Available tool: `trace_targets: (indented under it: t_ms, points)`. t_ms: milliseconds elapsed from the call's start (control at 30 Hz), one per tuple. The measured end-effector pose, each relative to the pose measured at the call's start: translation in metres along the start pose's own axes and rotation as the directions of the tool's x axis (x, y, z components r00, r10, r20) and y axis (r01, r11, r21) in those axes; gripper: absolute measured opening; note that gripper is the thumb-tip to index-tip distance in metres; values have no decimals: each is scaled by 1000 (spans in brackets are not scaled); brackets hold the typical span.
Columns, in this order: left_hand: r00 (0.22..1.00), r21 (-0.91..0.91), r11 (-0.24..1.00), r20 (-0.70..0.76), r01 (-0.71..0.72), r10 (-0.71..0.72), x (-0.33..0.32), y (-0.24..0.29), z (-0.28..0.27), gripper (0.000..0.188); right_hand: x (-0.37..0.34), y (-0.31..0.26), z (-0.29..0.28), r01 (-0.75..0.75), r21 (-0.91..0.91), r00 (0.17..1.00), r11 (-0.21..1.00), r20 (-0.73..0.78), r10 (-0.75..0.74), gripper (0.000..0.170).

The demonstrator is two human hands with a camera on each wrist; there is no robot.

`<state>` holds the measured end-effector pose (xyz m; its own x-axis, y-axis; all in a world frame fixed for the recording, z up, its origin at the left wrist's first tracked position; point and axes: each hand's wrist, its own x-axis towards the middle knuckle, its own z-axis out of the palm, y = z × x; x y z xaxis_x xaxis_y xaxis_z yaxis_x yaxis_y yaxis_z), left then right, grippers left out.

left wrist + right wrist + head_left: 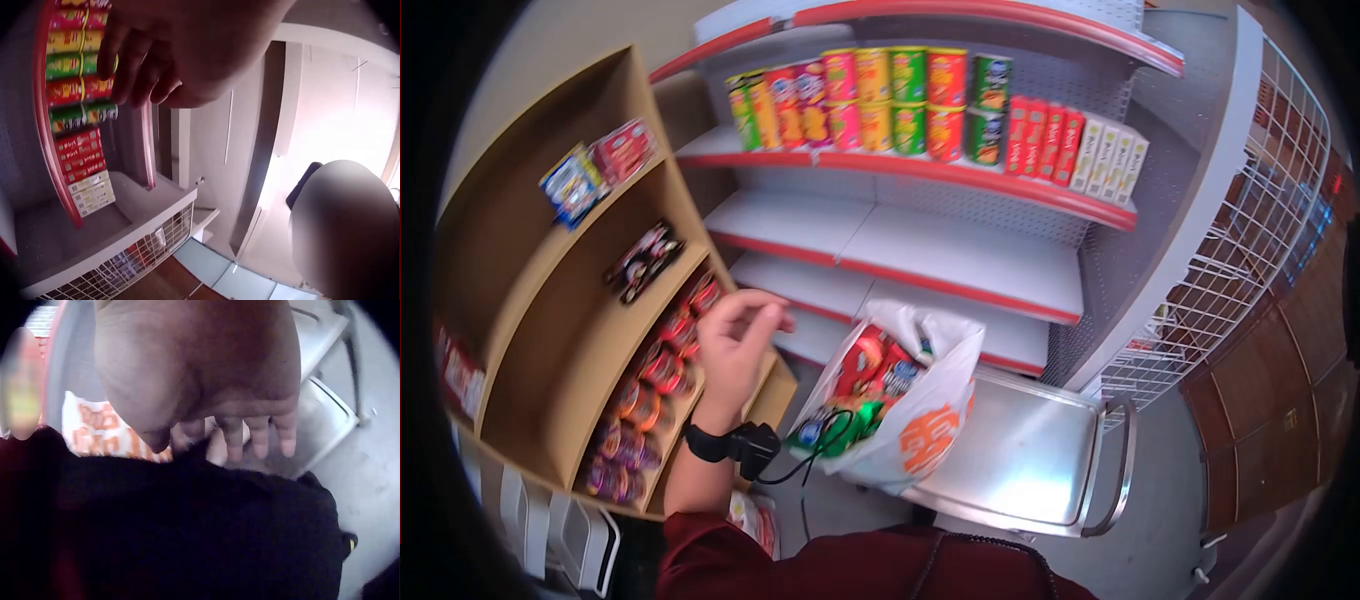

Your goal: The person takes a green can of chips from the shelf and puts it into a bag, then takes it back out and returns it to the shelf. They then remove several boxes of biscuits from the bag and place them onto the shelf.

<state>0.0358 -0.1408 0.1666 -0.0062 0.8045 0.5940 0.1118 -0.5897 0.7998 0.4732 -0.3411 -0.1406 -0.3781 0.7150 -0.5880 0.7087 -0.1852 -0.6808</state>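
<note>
In the head view my left hand (745,345) is raised in front of the wooden shelf, its fingers loosely bent and nothing in them. The left wrist view shows the same hand (181,56) with fingers relaxed. To its right, a white plastic bag (945,355) with orange print stands on a metal cart (1030,450). Red snack packs (865,365) and a green pack (855,430) show in its mouth. My right hand (206,369) appears only in the right wrist view, fingers fairly straight and holding nothing, beside dark clothing.
White shelving carries snack canisters (908,100) and red and white boxes (1040,140). At left, a wooden shelf (530,330) holds cup-shaped packs (640,405), a dark pack (645,260) and snack bags (575,185). A wire rack (1230,240) stands at right.
</note>
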Motion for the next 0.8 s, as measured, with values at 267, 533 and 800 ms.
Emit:
trace_targets:
  t_ms: [267, 533, 800]
  points:
    - [875, 155, 978, -482, 139, -49, -170, 27, -121, 8, -1, -3, 104, -86, -253, 996, 964, -45, 77, 32]
    - [820, -40, 972, -530, 231, -217, -251, 40, -143, 11, -33, 4, 206, -280, -397, 953, 874, -223, 204, 34]
    - [838, -84, 975, -498, 207, -221, -271, 37, -137, 10, -18, 26, 238, -279, -422, 919, 862, -378, 113, 48]
